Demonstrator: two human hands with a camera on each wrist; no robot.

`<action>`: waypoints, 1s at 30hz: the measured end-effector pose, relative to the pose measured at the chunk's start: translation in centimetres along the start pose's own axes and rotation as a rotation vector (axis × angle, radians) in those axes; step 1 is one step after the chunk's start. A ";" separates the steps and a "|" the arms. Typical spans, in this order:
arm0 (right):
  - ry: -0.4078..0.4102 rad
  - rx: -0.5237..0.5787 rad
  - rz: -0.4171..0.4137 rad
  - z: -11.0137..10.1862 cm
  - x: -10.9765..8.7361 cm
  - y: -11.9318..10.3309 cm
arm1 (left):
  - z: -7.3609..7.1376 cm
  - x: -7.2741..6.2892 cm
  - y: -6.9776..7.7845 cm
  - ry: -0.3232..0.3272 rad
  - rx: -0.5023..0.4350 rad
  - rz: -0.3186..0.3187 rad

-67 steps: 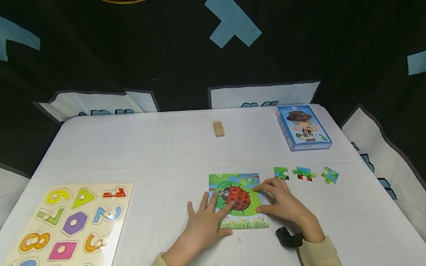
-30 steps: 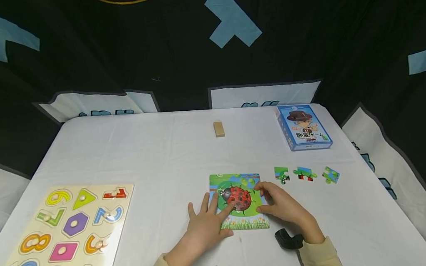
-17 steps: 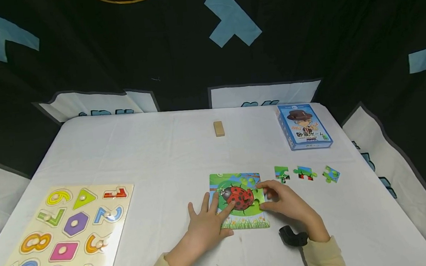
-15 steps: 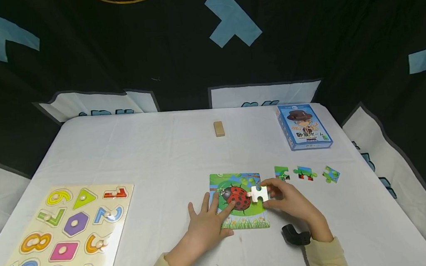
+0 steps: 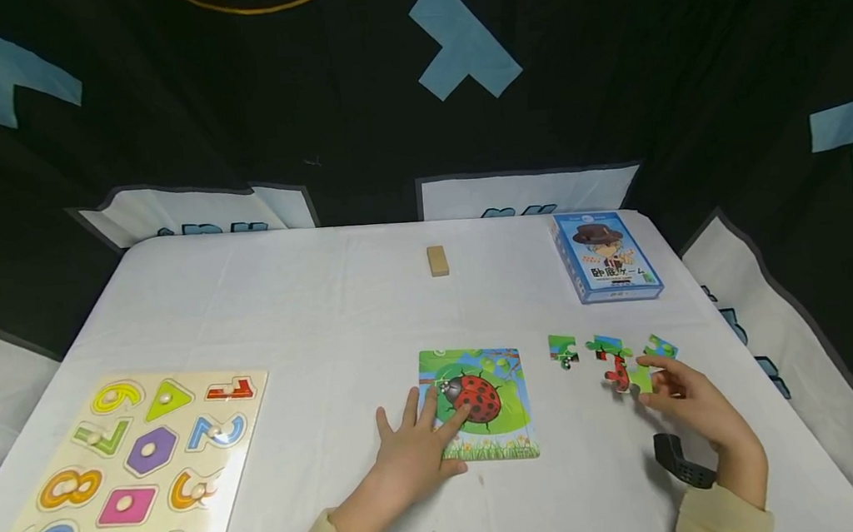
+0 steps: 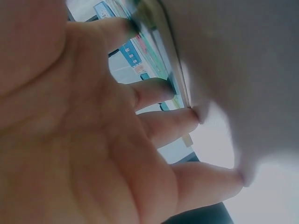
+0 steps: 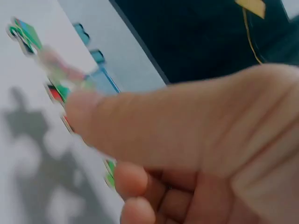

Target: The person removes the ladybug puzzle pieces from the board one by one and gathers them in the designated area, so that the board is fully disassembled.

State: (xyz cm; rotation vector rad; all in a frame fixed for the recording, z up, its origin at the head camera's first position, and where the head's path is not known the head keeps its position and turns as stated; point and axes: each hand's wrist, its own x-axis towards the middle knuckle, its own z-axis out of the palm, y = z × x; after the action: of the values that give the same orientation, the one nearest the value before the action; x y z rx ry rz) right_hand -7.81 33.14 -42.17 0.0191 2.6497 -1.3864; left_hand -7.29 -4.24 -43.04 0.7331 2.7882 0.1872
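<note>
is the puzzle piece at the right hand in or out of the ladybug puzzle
Out: the right hand pinches the puzzle piece to the right of the ladybug puzzle, apart from it.

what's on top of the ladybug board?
Part of the left hand, over the left side of the ladybug board; whatever is beneath it there is covered.

left hand (image 5: pixel 411 449) on ladybug puzzle (image 5: pixel 482 399); right hand (image 5: pixel 696 403) pinches red-green piece (image 5: pixel 637 378)
</note>
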 end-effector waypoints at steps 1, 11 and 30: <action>0.004 -0.015 0.024 -0.2 -0.2 0.2 | 0.0 -0.1 0.0 0.000 -0.005 0.000; -0.051 -0.200 0.238 -1.2 -1.1 1.6 | 0.3 -0.4 -0.3 0.007 -0.024 0.005; -0.114 -0.125 -0.317 9.6 3.5 -5.4 | 0.4 0.3 -0.3 0.044 -0.044 0.030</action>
State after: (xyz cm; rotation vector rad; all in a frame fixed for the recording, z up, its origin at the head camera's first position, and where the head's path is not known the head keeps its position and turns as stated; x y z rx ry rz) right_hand -10.49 21.94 -43.63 -0.4989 2.7216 -1.2538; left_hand -7.63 -4.35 -43.58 0.7692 2.8062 0.2724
